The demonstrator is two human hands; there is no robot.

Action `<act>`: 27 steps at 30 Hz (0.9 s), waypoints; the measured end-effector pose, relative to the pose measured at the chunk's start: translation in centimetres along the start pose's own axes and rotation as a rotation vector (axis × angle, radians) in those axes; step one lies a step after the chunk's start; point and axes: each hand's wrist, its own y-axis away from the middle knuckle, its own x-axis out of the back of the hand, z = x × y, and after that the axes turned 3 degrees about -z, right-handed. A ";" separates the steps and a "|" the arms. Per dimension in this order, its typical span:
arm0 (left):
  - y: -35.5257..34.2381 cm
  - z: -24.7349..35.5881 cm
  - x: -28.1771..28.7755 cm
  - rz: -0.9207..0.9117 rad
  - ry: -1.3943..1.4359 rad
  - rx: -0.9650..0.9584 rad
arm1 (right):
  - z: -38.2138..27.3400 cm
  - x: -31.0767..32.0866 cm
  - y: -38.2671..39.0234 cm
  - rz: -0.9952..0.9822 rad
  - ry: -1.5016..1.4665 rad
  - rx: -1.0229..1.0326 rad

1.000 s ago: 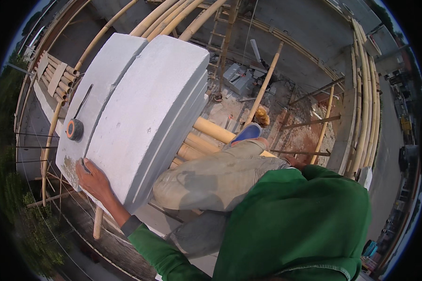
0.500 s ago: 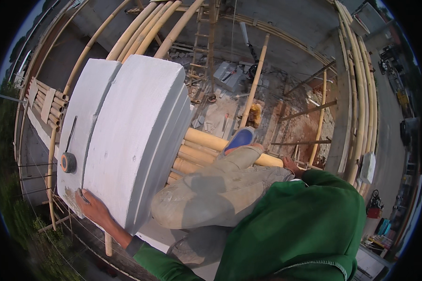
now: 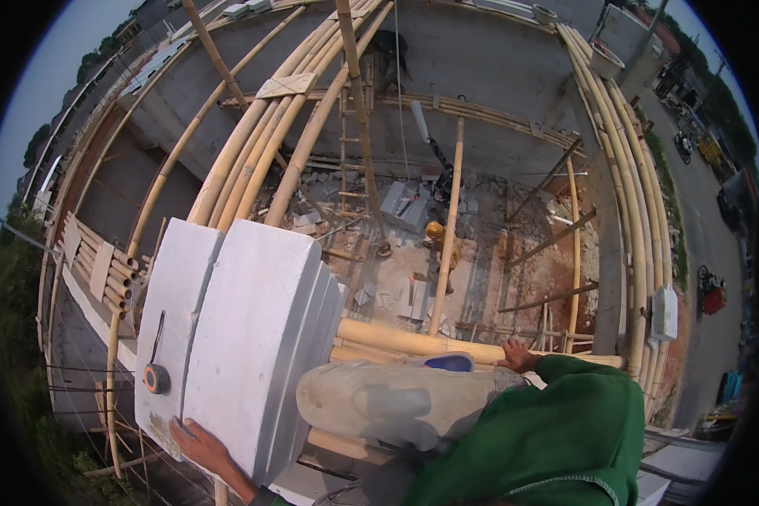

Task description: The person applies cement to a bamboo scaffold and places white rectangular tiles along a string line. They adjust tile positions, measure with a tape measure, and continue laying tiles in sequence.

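Observation:
Two large white blocks stand side by side on the bamboo staging at my left: a narrow outer block [image 3: 177,287] and a wider inner block [image 3: 244,320], with more blocks stacked behind it. My left hand [image 3: 201,445] rests on their near ends across the seam, fingers stretched out and holding nothing. A round orange-and-dark tape measure [image 3: 156,379] with a dark strap lies on the outer block. Over at the right, my right hand [image 3: 519,357] curls its fingers over a thick bamboo pole [image 3: 422,339]. My bent knee [image 3: 379,405] is between the hands.
Far below is a rubble-strewn floor [image 3: 388,278], where a person in a yellow helmet [image 3: 434,230] works. Another person [image 3: 390,52] is at the far wall. Bamboo poles [image 3: 261,143] run away ahead, a ladder [image 3: 343,152] stands beyond, and a road [image 3: 696,253] lies at right.
My view has tilted up, so blocks and hands sit lower in the picture and more of the far site shows. Both hands keep their places on the block and the pole.

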 end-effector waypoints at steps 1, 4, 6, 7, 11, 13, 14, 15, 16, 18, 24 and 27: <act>0.1 -0.2 0.0 -0.013 0.023 0.017 | 0.1 -0.3 0.1 0.027 0.009 0.014; 0.2 -0.9 -0.6 -0.048 0.052 0.055 | 0.5 -1.0 0.4 0.100 0.048 0.047; 0.0 -1.3 -1.0 -0.022 0.080 0.067 | 0.7 -1.0 0.6 0.142 0.071 0.107; -0.1 -1.6 -1.1 -0.021 0.091 0.058 | 0.7 -1.0 0.6 0.167 0.059 0.114; 0.0 -2.6 -1.1 -0.036 0.068 0.050 | 0.4 -0.6 1.0 0.200 0.070 0.122; -0.1 -2.8 -1.1 -0.048 0.091 0.054 | 0.3 -0.6 1.1 0.260 0.055 0.160; -0.3 -2.9 -1.1 -0.050 0.089 0.049 | 0.2 -0.6 1.1 0.223 0.055 0.121; -0.3 -2.9 -1.1 -0.060 0.092 0.060 | 0.3 -0.7 1.2 0.225 0.048 0.104; -0.4 -3.0 -1.1 -0.055 0.098 0.069 | 0.3 -0.9 1.2 0.248 0.037 0.113; -0.5 -3.0 -1.3 -0.031 0.082 0.081 | 0.6 -1.1 1.1 0.353 0.069 0.189; -0.5 -3.0 -0.8 -0.057 0.121 0.104 | 1.2 -1.7 0.7 0.374 0.098 0.178; -0.4 -3.0 -0.2 -0.061 0.087 0.106 | 1.2 -2.2 0.6 0.387 0.094 0.151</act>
